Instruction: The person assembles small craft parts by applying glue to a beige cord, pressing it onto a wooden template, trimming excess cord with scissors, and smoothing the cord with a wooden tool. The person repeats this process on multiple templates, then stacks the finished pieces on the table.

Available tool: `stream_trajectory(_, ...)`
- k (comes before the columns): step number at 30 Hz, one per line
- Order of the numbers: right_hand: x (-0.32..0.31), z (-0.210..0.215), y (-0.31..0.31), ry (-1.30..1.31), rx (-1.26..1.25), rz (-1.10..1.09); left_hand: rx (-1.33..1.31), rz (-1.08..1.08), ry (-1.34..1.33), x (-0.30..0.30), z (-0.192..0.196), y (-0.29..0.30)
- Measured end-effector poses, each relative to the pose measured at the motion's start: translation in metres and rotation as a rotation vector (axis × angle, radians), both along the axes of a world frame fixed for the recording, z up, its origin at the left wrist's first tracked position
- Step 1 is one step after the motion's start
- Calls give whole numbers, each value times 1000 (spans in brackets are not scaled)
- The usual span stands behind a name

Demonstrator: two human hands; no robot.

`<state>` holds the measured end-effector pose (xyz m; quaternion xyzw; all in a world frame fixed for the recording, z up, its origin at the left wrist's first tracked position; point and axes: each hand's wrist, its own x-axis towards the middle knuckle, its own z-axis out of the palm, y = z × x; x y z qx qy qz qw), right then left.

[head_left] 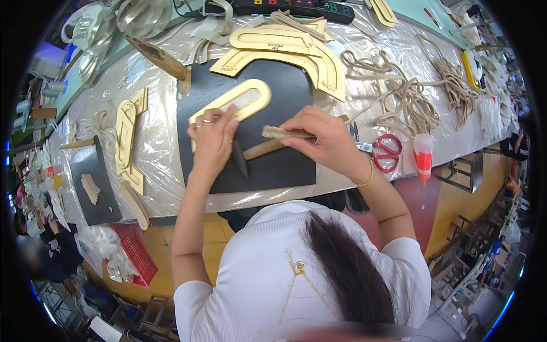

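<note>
Mid-frame, a black mat lies on a long plastic-covered table, likely as a cutting base; left hand presses flat, fingers spread, pinning a yellow U-shaped template so it won't slip. Right hand is closed around a wooden-handled tool and a tan strip. Right: red scissors, cord bundles; more templates upper centre, crowded workshop floor below.

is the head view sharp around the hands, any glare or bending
Head view: left hand and right hand are sharp on the black mat; the clear plastic sheet shows soft glare; the table edge bends and corners go black.
</note>
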<state>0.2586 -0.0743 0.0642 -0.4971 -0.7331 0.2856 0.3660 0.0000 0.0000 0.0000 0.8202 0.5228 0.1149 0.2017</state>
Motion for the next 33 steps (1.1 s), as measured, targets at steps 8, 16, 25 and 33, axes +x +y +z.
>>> stream_trajectory(8,-42,23,12,-137,111,135,-309,-6,-633,2,91,-31)
stream_trajectory(16,-8,24,15,-280,62,179,-394,240,-771,-69,122,-50)
stream_trajectory(25,59,38,5,-210,-177,-14,-496,660,-336,-198,128,-53)
stream_trajectory(33,2,42,4,-333,249,155,-19,-183,-458,10,88,-59)
